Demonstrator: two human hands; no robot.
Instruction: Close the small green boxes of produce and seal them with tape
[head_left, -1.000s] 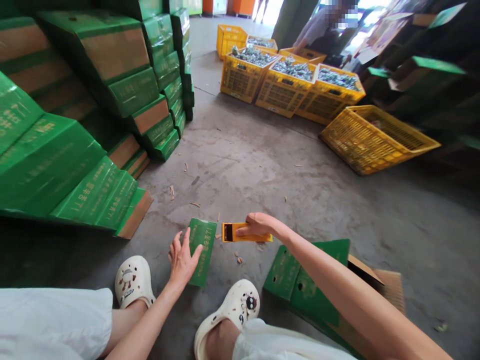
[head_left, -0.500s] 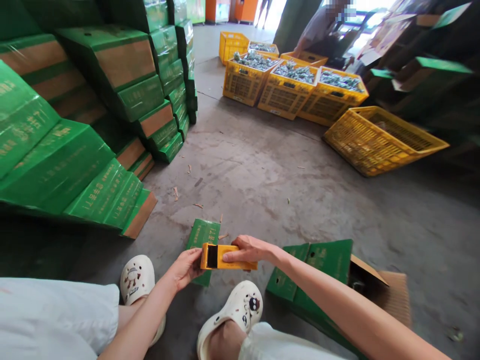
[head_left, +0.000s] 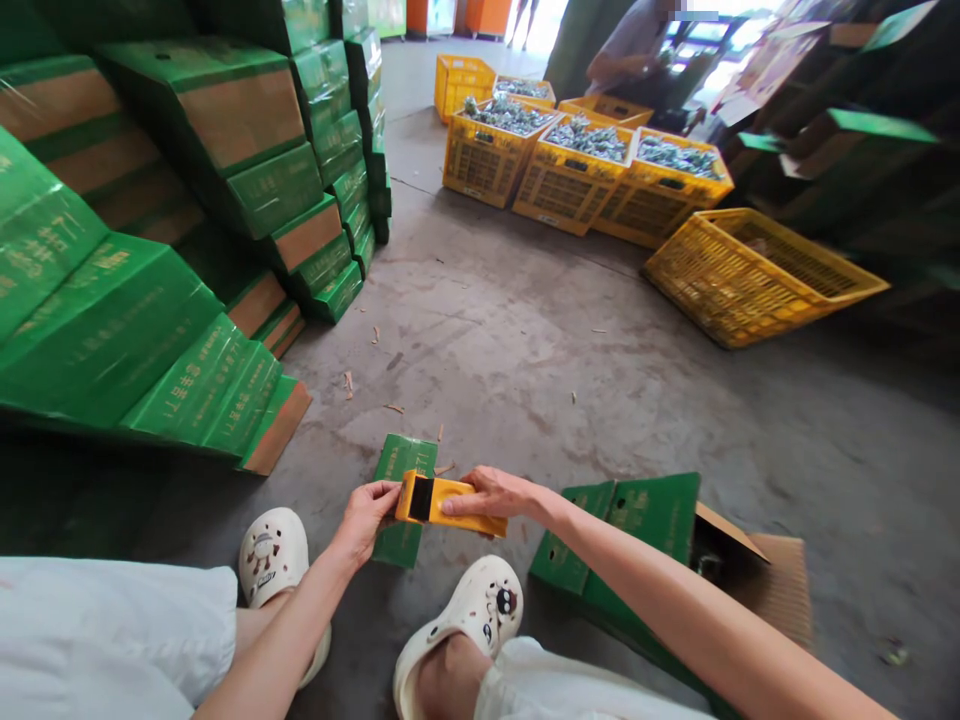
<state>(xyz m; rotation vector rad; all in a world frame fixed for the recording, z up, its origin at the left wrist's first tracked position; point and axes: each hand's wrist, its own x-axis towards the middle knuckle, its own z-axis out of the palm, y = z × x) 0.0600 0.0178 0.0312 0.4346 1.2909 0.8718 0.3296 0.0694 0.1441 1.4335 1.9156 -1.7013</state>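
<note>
My right hand (head_left: 501, 495) is closed around an orange-yellow handheld tool (head_left: 450, 506), which looks like a tape dispenser, with a dark opening near its left end. Its thumb lies along the top face. At that left end the fingers of my left hand (head_left: 371, 515) pinch the tool's edge; whether they also hold tape cannot be made out. Partly hidden under the tool, a small green carton (head_left: 401, 458) lies on the floor between my feet. By my right foot a larger green carton (head_left: 652, 515) has brown flaps standing open, with dark contents hardly visible.
Green cartons (head_left: 259, 190) are stacked high at left, more (head_left: 150, 330) in front. Yellow crates (head_left: 487, 165) of small silvery-green items stand at the back, where a person (head_left: 626, 60) sits. A tilted yellow basket (head_left: 750, 290) is at right. Scraps (head_left: 348, 382) litter the floor.
The tool has tilted, its left end rising and its right end dipping, as both hands shifted slightly left. The person at the back has raised an arm from the crates. The view moved a little.
</note>
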